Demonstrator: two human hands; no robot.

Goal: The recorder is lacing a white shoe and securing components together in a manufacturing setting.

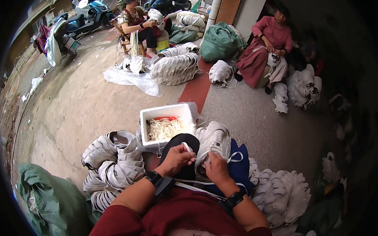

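A white shoe upper (pixel 213 136) lies over my lap, with lacing across its front. My left hand (pixel 176 160) is closed in a pinch on a white shoelace (pixel 187 147), just left of the upper. At the upper's near right edge, my right hand (pixel 217 169) has its fingers closed on it; the fingertips are partly hidden. More white lace (pixel 199 189) trails across my lap below the hands. Dark cloth (pixel 182 143) shows under my left hand, and blue cloth (pixel 238 167) lies beside my right wrist.
A white foam box (pixel 144 129) of loose laces stands just ahead. Bundled white uppers lie left (pixel 112 173) and right (pixel 282 194). A green sack (pixel 53 202) sits at lower left. Two seated people handle shoe uppers farther off, near another green sack (pixel 221 42) and parked scooters (pixel 86 16).
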